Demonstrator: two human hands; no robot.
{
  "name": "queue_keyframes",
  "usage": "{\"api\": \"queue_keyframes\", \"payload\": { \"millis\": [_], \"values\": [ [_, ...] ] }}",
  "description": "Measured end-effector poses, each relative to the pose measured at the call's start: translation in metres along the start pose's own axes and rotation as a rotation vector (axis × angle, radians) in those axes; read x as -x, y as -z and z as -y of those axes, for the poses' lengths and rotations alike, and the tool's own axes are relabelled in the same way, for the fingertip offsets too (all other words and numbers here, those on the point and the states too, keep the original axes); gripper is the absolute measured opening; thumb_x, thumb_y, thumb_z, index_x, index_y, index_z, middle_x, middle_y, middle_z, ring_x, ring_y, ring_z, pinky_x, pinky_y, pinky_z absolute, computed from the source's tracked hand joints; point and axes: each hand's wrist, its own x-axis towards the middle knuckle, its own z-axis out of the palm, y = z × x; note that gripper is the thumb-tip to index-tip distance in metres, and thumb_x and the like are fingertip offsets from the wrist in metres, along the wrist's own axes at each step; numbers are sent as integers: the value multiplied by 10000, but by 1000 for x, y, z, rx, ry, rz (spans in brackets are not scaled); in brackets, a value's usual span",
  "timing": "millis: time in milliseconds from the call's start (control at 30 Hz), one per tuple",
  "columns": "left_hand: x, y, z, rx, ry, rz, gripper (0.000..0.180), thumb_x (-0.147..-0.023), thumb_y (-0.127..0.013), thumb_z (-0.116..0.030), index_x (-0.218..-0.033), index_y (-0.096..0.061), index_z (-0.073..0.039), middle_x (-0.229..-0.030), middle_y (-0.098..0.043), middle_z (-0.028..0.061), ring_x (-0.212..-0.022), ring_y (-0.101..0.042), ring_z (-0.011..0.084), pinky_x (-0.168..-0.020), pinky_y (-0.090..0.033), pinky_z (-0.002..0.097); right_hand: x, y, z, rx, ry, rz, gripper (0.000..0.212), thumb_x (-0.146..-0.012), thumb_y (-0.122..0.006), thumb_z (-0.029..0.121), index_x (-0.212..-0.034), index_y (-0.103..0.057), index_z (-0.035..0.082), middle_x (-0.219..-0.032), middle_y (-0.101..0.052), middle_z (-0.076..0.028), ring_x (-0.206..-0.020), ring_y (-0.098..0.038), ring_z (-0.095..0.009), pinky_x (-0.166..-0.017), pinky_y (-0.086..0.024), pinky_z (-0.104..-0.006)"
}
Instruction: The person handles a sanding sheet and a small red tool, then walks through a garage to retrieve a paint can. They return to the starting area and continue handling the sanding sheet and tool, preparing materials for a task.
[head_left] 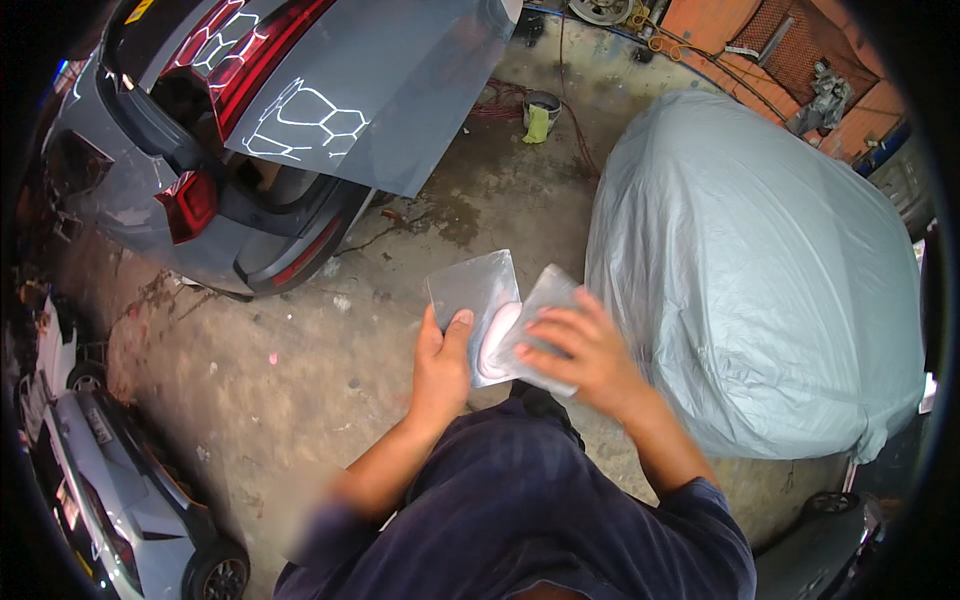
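In front of my body, my left hand [441, 372] grips a flat greyish mixing plate [472, 287], its thumb lying on top. Pale pink putty [496, 346] forms a thick smear along the right part of this plate. My right hand [590, 352] is closed around a second flat grey sheet, a wide filler spreader [549, 297] by its look, fingers bent over its face. The spreader is tilted, and its left edge meets or overlaps the putty; whether it presses on the plate is hard to tell.
A dark grey car [215, 255] with its tailgate raised [390, 90] stands at far left. A car-sized shape under a silver cover [750, 270] fills the right. Beyond are a bucket [542, 103] with a yellow-green cloth and a hose. Another car [135, 490] stands lower left.
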Motion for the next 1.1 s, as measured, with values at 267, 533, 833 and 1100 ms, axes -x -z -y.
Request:
{"api": "queue_keyframes", "payload": {
  "millis": [267,533,833,1100],
  "values": [
    [-4,-3,-8,-354,4,288,479,-1043,-452,-178,-1470,-412,36,-1282,-627,223,-1180,-602,284,-1014,-433,368,-13,7,-5,-73,-49,97,448,-686,-682,19,-1105,-724,173,-1194,-662,12,-1219,-579,-199,-1161,-316,-520],
    [-16,-10,-18,-448,-199,84,417,-1046,-448,-150,-1412,-437,50,-1117,-683,254,-1041,-679,327,-905,-493,384,13,-20,29,-206,21,151,427,-749,-657,51,-1157,-697,173,-1241,-653,8,-1252,-567,-188,-1150,-326,-518],
    [-11,-8,6,270,188,-79,307,-1023,-505,-118,-1302,-494,9,-1168,-641,139,-1023,-654,228,-877,-524,354,10,-12,34,-558,-65,-159,603,-770,-793,39,-1331,-611,162,-1400,-448,-193,-1344,-453,-443,-1117,-385,-529],
    [9,8,27,415,387,-128,363,-1004,-538,-119,-1338,-457,-3,-1196,-615,120,-1090,-617,216,-958,-498,360,54,-41,-37,-125,-320,64,687,-719,-695,-99,-1336,-628,196,-1346,-541,-121,-1302,-502,-336,-1110,-408,-487]
  ]
}}
